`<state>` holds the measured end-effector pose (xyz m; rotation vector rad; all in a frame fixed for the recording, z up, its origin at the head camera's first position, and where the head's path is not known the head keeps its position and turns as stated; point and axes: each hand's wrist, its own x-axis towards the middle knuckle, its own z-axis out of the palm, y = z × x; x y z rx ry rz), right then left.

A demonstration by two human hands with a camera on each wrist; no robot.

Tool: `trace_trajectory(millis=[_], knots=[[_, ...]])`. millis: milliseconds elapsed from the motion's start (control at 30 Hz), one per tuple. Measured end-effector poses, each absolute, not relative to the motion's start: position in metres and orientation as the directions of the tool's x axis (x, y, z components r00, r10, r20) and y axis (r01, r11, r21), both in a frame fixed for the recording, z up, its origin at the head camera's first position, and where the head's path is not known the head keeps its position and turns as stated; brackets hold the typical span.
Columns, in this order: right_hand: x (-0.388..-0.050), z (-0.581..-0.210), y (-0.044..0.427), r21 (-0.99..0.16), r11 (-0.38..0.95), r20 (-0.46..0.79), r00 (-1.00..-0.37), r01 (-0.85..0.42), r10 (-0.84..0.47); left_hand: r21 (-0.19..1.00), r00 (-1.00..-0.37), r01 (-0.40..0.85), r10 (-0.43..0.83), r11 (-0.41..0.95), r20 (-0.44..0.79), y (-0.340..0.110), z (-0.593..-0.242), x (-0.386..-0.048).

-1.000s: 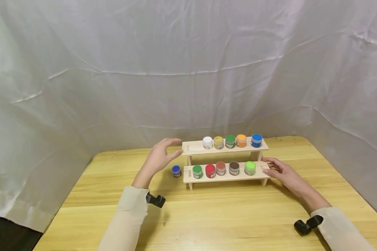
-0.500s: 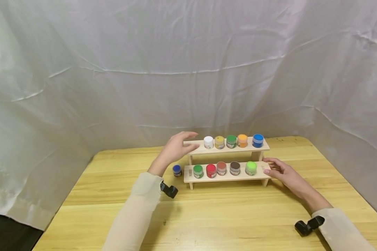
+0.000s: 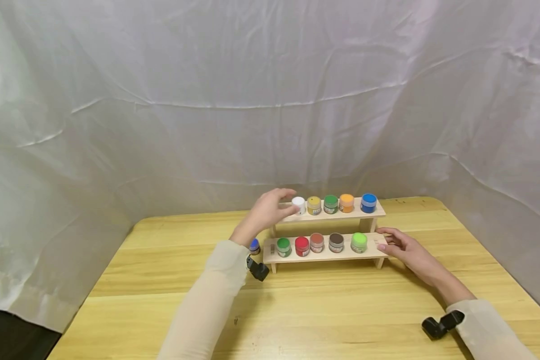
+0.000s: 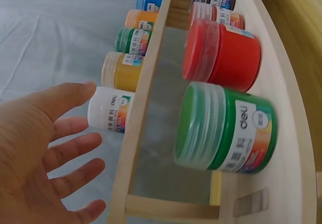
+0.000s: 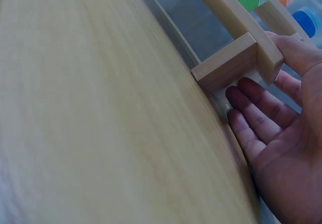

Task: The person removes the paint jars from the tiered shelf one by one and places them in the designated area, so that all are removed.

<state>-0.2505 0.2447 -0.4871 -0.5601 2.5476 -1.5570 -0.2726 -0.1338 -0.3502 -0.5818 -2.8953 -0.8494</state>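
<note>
A two-tier wooden rack [image 3: 328, 254] carries a row of paint jars on each tier. My left hand [image 3: 266, 211] is at the left end of the upper tier, thumb and fingers spread on either side of the white jar [image 3: 299, 205]. In the left wrist view, the thumb tip of that hand [image 4: 30, 148] is at the lid of the white jar [image 4: 109, 109], the other fingers apart from it. My right hand [image 3: 409, 254] holds the right end of the lower tier; in the right wrist view its thumb lies over the board's end [image 5: 271, 58], with fingers beneath.
Left of the rack, a small blue jar [image 3: 254, 246] stands on the wooden table [image 3: 324, 315], partly hidden by my left arm. Green [image 3: 284, 247], red [image 3: 302, 246] and other jars line the lower tier. A grey cloth [image 3: 234, 140] hangs behind the table.
My left hand has moved right from beside the rack to the white jar, its arm now partly covering the blue jar. My right hand has stayed at the lower tier's end.
</note>
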Motion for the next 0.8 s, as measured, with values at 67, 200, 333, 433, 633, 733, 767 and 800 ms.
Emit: trace_trajectory(millis=[67,200,333,433,633,733,767,800], knots=[[-0.250,-0.487,0.244,-0.876,0.410,0.099,-0.928,-0.253,-0.359,0.507,-0.932,0.361,0.327,0.783,0.158,-0.131,-0.352,-0.274],[-0.250,-0.487,0.243,-0.874,0.417,0.098,-0.931,-0.250,-0.351,0.510,-0.939,0.342,0.309,0.789,0.153,-0.126,-0.356,-0.277],[-0.251,-0.488,0.240,-0.896,0.374,0.100,-0.930,-0.238,-0.352,0.515,-0.943,0.332,0.291,0.790,0.160,-0.124,-0.359,-0.279],[-0.252,-0.489,0.239,-0.917,0.328,0.100,-0.929,-0.226,-0.357,0.524,-0.947,0.321,0.277,0.789,0.162,-0.124,-0.361,-0.280],[-0.254,-0.491,0.237,-0.926,0.302,0.110,-0.926,-0.228,-0.360,0.531,-0.949,0.315,0.265,0.787,0.171,-0.125,-0.362,-0.282],[-0.254,-0.492,0.236,-0.926,0.300,0.114,-0.927,-0.230,-0.358,0.535,-0.946,0.323,0.269,0.781,0.178,-0.127,-0.361,-0.280],[-0.254,-0.492,0.236,-0.926,0.299,0.114,-0.927,-0.229,-0.357,0.537,-0.945,0.326,0.271,0.778,0.181,-0.128,-0.360,-0.279],[-0.255,-0.492,0.236,-0.927,0.297,0.115,-0.927,-0.229,-0.357,0.540,-0.945,0.327,0.272,0.776,0.181,-0.129,-0.360,-0.278]])
